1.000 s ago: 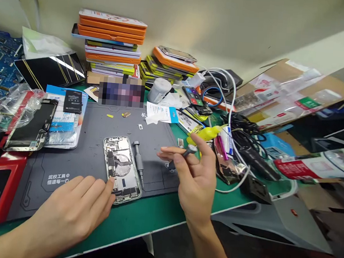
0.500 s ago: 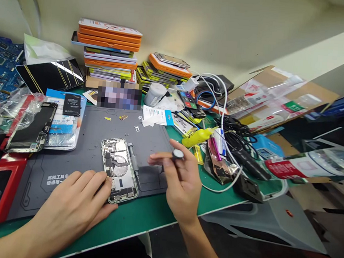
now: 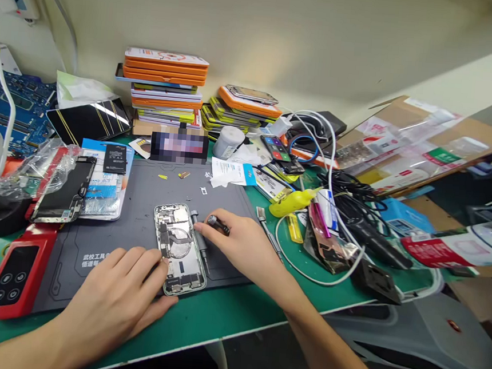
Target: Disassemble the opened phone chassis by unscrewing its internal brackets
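Observation:
An opened phone (image 3: pixel 181 259) lies on the grey mat, with its circuit board, round coil and inner parts exposed. My left hand (image 3: pixel 122 288) is curled against its lower left edge and steadies it, fingertips at the frame and thumb by the bottom corner. In my right hand (image 3: pixel 239 238) is a dark screwdriver (image 3: pixel 218 224) with a rounded end, much of it hidden by the fingers. The thumb and index finger of that hand reach to a second, grey screwdriver (image 3: pixel 202 241) lying along the phone's right side; whether they touch it I cannot tell.
A removed phone screen (image 3: pixel 67 192) and a black battery (image 3: pixel 115 158) lie at left, above a red device (image 3: pixel 18 279). Small parts and a SIM tray (image 3: pixel 203 191) dot the mat (image 3: pixel 141 198). A yellow bottle (image 3: pixel 294 202), cables and stacked boxes (image 3: pixel 165 74) crowd the back and right.
My right hand has come left and turned palm down, bringing the dark screwdriver to the grey one beside the phone. My left hand stays at the phone. The camera view has shifted slightly.

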`<state>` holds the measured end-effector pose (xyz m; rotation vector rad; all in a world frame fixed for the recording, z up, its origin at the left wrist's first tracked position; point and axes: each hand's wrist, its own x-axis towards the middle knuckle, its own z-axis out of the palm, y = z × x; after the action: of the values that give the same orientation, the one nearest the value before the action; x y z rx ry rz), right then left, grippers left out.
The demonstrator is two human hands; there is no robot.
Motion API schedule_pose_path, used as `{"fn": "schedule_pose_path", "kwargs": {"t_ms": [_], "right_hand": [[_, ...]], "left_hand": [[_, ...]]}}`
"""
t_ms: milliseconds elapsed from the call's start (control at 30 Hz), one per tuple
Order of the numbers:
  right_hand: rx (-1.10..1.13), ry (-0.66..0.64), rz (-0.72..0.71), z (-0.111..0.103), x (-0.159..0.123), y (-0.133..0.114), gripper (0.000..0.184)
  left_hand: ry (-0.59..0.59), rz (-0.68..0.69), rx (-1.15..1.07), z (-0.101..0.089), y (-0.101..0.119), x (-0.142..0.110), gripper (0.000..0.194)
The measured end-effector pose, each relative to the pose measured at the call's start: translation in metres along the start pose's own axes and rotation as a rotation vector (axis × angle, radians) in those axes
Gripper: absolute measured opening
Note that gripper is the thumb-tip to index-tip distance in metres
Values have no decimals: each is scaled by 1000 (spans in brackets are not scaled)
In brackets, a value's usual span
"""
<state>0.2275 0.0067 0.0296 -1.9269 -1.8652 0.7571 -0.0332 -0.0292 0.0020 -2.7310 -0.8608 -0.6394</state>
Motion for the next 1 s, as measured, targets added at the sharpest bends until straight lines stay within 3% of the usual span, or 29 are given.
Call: {"fn": "schedule_pose_path", "kwargs": {"t_ms": [267, 500, 600, 667, 700, 867, 1000], "right_hand": [[97, -126, 5, -9, 1, -3, 32], [169, -149, 4, -14, 1, 2, 29], [162, -21, 6, -29, 4, 17, 34], [-11, 214, 70, -42, 8, 31, 33], [-118, 255, 104, -49, 10, 39, 32], [-362, 227, 126, -65, 17, 69, 31], [-405, 276, 154, -62, 12, 72, 26]], "left_hand": [[4, 7, 7, -1, 0, 0, 34], [-4, -6, -6, 0, -1, -1, 32], [5, -23, -23, -2, -1, 1, 30], [18, -38, -34, -3, -1, 2, 29], [22, -46, -39, -3, -1, 2, 28], [-11, -54, -63, -2, -3, 0, 28], [-31, -50, -53, 0, -3, -2, 32]]}}
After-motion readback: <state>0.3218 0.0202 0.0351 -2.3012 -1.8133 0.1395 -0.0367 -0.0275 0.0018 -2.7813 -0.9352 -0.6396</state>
